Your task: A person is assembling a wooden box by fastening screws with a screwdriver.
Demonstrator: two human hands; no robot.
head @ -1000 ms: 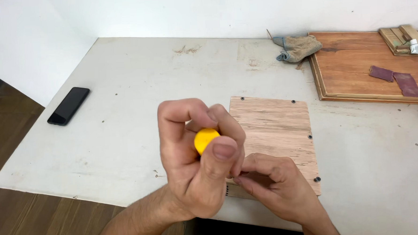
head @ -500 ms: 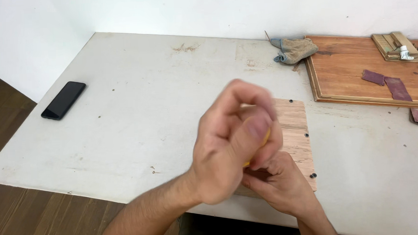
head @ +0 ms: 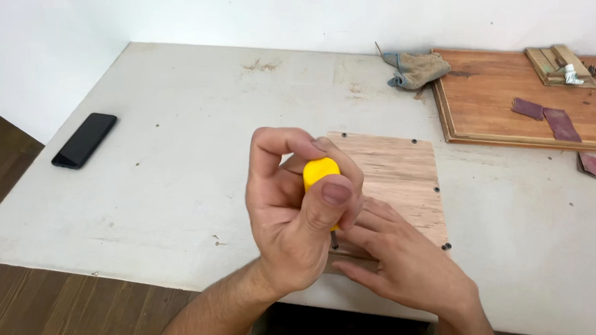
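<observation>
From the head camera, I am looking down at the large reddish-brown wooden tray (head: 482, 99) lying at the far right of the white table (head: 177, 159); it is carrying a small wooden block with a white piece on it (head: 559, 65) and two dull purple strips (head: 545, 115). Nearer to me, my left hand (head: 300, 214) is clenching around the yellow-handled screwdriver (head: 320, 174), thumb pressing on the handle. The tool is standing almost upright, its long axis running top to bottom, its thin dark shaft pointing down at the near edge of the pale plywood panel (head: 395, 176). My right hand (head: 403, 263) is lying flat with fingers spread, pressing that panel down just beside the tip. A black phone (head: 84, 140) is resting well apart at the left, and a crumpled grey-beige rag (head: 418, 70) is sitting beside the tray.
</observation>
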